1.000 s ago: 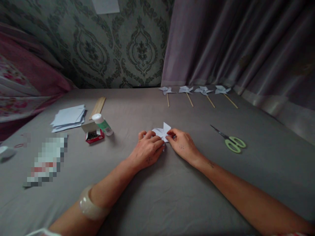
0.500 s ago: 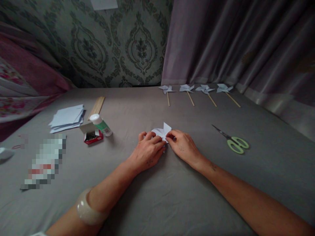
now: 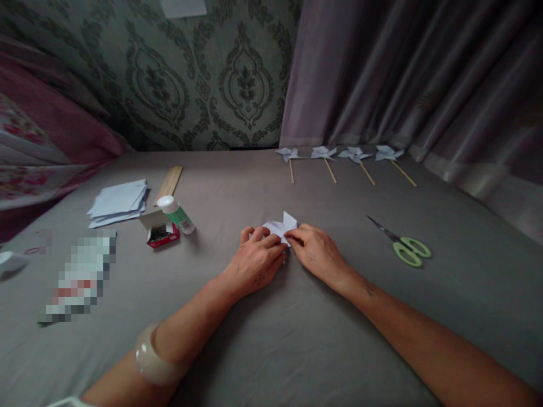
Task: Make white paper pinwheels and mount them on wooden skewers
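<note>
A white paper pinwheel [image 3: 289, 221] lies on the grey cloth between my hands, one pointed blade standing up and its lower part covered by my fingers. My left hand [image 3: 258, 257] presses down on its left side with bent fingers, holding the folded paper. From the right, my right hand [image 3: 318, 249] pinches the paper near its middle between thumb and forefinger. Whether a small pin sits in that pinch is hidden. Green-handled scissors [image 3: 401, 243] lie apart to the right of my right hand.
To the left stand a glue stick [image 3: 178, 215] and an opened red box [image 3: 163, 236] of small dark metal pieces. Behind them are a paper stack [image 3: 117, 202] and wooden sticks [image 3: 168, 184]. Several finished pinwheels [image 3: 324, 153] lie along the back. A blurred packet [image 3: 80, 277] lies far left.
My right thumb and fingertips have shifted slightly on the paper's middle. The whole view has moved a little; both hands stay on the pinwheel.
</note>
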A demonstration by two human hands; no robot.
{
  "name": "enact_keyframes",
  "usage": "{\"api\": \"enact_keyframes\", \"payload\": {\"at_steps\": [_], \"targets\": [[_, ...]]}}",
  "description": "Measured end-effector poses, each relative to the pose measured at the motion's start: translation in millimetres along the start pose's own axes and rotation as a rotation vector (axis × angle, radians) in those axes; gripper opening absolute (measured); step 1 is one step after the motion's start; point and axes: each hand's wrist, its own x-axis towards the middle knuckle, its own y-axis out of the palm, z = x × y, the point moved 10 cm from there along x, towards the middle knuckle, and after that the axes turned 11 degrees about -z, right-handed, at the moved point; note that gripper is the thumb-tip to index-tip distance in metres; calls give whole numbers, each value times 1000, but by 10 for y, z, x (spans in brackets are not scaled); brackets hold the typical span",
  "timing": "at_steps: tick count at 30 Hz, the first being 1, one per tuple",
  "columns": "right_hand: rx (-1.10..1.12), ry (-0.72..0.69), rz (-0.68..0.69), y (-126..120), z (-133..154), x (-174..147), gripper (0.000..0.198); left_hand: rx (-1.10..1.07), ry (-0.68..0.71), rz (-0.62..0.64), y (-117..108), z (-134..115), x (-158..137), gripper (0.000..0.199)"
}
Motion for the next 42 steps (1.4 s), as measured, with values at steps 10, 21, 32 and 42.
{"api": "enact_keyframes", "payload": {"at_steps": [10, 21, 32, 42], "targets": [[-81, -19, 35, 6, 39, -10, 26, -3, -5, -5, -10, 1, 9, 25], [-167, -75, 115, -20, 159, -32, 29, -5, -9, 4, -25, -13, 16, 27], [-312, -196, 273, -11, 394, 213, 21, -39, -90, -185, -208, 119, 0, 25], [-348, -225, 452, 91, 429, 331, 22, -61, -415, -440, -438, 637, -88, 25]]}}
